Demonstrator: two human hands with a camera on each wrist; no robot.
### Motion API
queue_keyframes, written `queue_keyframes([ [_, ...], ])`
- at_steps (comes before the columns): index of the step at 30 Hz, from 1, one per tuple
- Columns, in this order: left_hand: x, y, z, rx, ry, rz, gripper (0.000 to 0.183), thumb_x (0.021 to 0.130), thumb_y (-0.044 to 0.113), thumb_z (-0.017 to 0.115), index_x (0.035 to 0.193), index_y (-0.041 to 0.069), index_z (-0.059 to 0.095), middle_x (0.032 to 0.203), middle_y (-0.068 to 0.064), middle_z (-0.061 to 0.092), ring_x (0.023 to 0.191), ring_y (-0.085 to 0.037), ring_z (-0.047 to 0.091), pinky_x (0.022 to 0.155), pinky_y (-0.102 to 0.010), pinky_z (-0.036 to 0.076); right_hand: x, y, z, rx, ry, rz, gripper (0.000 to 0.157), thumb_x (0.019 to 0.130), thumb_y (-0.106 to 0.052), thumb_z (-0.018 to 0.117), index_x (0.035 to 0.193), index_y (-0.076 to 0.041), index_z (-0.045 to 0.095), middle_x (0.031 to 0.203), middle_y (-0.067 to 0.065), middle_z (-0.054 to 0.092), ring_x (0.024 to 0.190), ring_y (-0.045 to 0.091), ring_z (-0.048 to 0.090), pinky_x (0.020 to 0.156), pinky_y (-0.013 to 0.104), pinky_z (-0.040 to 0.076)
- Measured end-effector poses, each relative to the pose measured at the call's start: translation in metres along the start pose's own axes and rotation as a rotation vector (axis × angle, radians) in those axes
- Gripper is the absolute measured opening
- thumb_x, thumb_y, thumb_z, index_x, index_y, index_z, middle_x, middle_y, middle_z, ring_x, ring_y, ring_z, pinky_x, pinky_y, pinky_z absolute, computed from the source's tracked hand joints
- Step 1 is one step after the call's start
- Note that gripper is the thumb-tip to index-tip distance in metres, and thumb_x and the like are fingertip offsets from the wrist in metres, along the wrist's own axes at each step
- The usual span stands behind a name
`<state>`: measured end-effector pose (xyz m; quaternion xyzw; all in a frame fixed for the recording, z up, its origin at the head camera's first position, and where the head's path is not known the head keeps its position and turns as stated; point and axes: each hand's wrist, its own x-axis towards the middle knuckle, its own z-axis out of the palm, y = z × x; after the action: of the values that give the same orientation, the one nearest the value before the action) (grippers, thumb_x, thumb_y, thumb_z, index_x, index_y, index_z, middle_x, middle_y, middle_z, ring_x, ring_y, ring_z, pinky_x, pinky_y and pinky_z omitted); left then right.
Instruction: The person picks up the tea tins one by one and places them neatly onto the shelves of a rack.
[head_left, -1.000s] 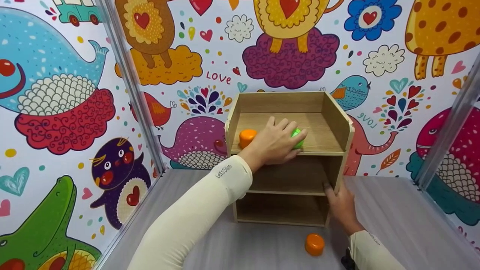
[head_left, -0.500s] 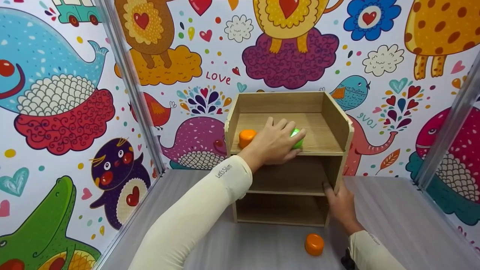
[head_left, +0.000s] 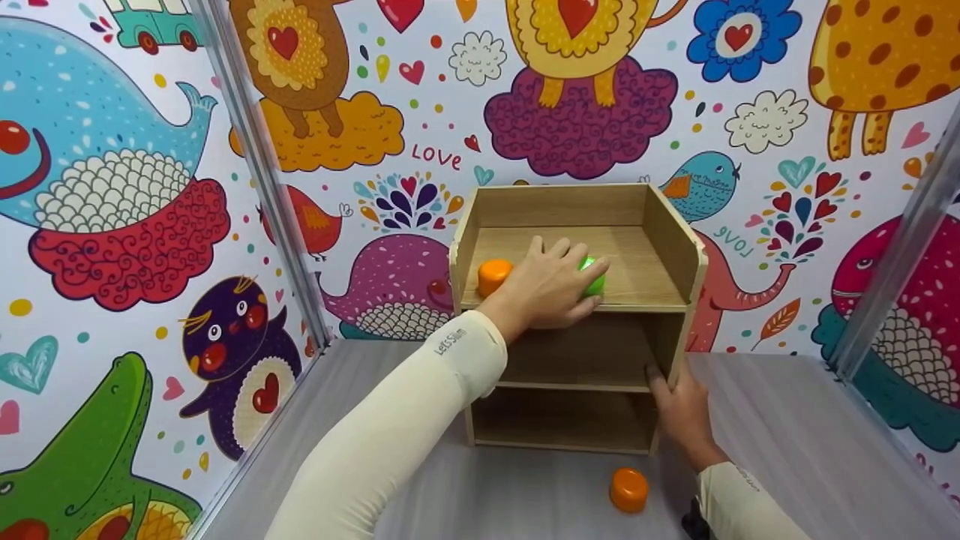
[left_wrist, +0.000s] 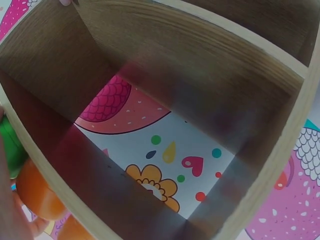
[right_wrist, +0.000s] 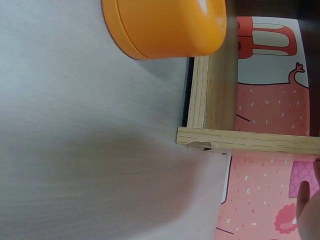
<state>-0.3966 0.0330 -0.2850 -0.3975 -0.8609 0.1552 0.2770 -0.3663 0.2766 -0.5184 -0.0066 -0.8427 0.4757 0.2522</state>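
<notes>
Left hand (head_left: 551, 285), palm down on top shelf, fingers bent over green cylinder (head_left: 595, 285) near the front edge; looks gripped, its long axis mostly hidden. Orange cylinder (head_left: 495, 278) at the shelf's left end; left wrist view shows a middle orange cylinder (left_wrist: 40, 192) next to green. Right hand (head_left: 684, 412) pinches the wooden unit (head_left: 562, 205) by its right side panel. Unit upright, open front facing the person. Front orange cylinder (head_left: 628, 490) stands on bench (head_left: 787, 420), axis vertical.

The head view looks forward and down at the shelf (head_left: 581, 352) both wrist views show closer.
</notes>
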Motion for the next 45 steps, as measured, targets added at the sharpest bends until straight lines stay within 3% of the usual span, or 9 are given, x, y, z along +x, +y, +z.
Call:
queue_keyframes([
  [9,0.0008,0.0006,0.0018,-0.057,-0.015,-0.03,0.055,0.093,0.055,0.031,0.141,0.029,0.034,0.126,-0.003,0.049,0.112,-0.024,0.045,0.093,-0.055,0.035,-0.0003,0.0016,-0.0007,-0.021,0.031,0.0,0.056,0.091,-0.051,0.05,0.141,-0.029,0.037,0.124,0.013,0.06,0.099,0.031,0.063,0.089,0.053,0.046],
  [18,0.0013,-0.0003,0.0021,-0.137,-0.093,-0.075,0.059,0.092,0.058,0.031,0.143,0.029,0.034,0.134,-0.002,0.049,0.119,-0.025,0.042,0.098,-0.059,0.03,-0.0011,-0.0002,-0.001,-0.015,0.019,-0.005,0.058,0.092,-0.049,0.05,0.143,-0.028,0.033,0.127,0.014,0.058,0.1,0.032,0.063,0.088,0.054,0.046],
  [28,0.0015,-0.0006,0.001,-0.159,-0.115,-0.09,0.058,0.091,0.058,0.032,0.142,0.03,0.034,0.135,-0.001,0.049,0.12,-0.025,0.042,0.098,-0.058,0.029,0.0,-0.0011,-0.0006,0.009,-0.016,0.019,0.061,0.091,-0.052,0.05,0.144,-0.031,0.029,0.132,0.012,0.054,0.105,0.034,0.061,0.089,0.055,0.044],
  [45,0.0037,-0.0001,0.0033,-0.189,-0.156,-0.103,0.059,0.091,0.058,0.034,0.142,0.029,0.032,0.139,-0.003,0.046,0.126,-0.027,0.044,0.101,-0.058,0.031,-0.0006,0.0017,0.0008,0.018,0.006,-0.033,0.06,0.092,-0.05,0.05,0.144,-0.03,0.029,0.134,0.009,0.052,0.108,0.034,0.059,0.091,0.057,0.042],
])
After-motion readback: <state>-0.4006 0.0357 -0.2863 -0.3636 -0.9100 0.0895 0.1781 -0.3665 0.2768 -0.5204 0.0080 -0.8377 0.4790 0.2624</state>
